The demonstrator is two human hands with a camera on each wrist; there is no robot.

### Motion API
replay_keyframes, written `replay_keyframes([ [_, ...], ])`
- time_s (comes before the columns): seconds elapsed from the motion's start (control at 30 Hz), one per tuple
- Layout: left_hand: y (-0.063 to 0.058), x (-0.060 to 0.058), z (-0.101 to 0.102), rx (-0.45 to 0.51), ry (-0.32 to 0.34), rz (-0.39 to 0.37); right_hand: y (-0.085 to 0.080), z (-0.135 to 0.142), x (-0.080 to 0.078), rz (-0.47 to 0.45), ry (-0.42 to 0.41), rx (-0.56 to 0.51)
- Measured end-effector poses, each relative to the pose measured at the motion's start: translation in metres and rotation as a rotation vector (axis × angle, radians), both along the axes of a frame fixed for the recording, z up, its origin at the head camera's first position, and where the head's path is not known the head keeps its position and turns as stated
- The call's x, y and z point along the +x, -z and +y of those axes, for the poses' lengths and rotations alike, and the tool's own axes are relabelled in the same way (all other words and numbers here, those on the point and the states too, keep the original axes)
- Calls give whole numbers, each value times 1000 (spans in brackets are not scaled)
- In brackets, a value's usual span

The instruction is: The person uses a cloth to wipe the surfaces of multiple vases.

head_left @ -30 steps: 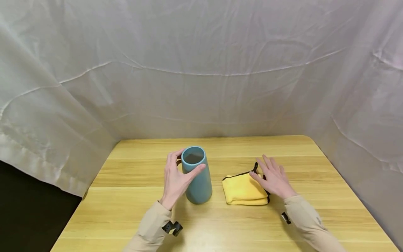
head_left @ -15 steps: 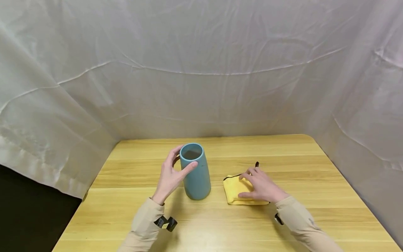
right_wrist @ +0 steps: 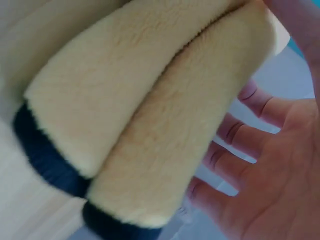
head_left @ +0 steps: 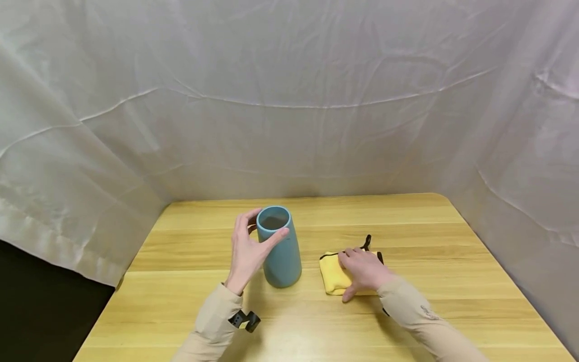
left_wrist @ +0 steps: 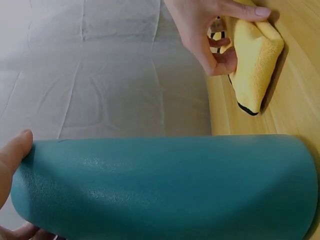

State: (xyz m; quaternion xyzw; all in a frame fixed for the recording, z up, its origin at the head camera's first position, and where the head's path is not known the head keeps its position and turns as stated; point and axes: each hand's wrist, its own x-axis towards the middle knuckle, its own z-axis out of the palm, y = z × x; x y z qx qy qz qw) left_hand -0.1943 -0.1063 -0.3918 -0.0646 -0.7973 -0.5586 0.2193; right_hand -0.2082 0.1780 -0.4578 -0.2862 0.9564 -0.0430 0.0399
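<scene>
A tall blue vase [head_left: 282, 261], wider at its base and open at the top, stands upright on the table. My left hand [head_left: 246, 254] grips it near the rim, thumb on the near side and fingers round the far left; the left wrist view shows the vase's smooth side [left_wrist: 165, 185]. To the right lies a folded yellow cloth [head_left: 333, 276] with black edging and a black loop. Over it is my right hand [head_left: 364, 269], bent fingers on top and thumb at the near edge. Thick plush folds of the cloth [right_wrist: 140, 110] fill the right wrist view.
The light wooden table [head_left: 181, 311] carries both things. Pale grey curtains [head_left: 289, 146] hang behind it and along both sides. A dark area [head_left: 45, 301] lies beyond the left edge. A small black device [head_left: 244, 321] is strapped to my left wrist.
My right hand has come down and left onto the cloth, its spread fingers now bent over it. The vase and my left hand have shifted slightly left.
</scene>
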Motion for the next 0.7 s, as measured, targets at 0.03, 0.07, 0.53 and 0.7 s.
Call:
replay_keyframes([
  [0.03,0,0,-1,8,5,7,0,-3,0,9,5,23],
  [0.07,0,-1,-1,14,12,13,0,-6,0,23,8,46],
  [0.53,4,-6,-5,27,105,22,-3,-13,-2,150,-69,99],
  [0.7,4,-8,-5,30,107,31,-1,-11,-4,150,-68,34],
])
